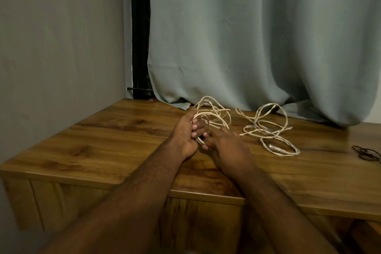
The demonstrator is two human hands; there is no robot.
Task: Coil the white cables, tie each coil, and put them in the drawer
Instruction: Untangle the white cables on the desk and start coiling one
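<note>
Right hand (224, 146) fingers pinch the cable (214, 115); left hand (186, 134) fingers curl round its loops. Coiling underway; tying comes next.

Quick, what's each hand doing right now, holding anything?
Left hand: fingers curled round loops of the white cable coil.
Right hand: at the coil's lower loops, back to the camera; whether it grips cannot be told.
</note>
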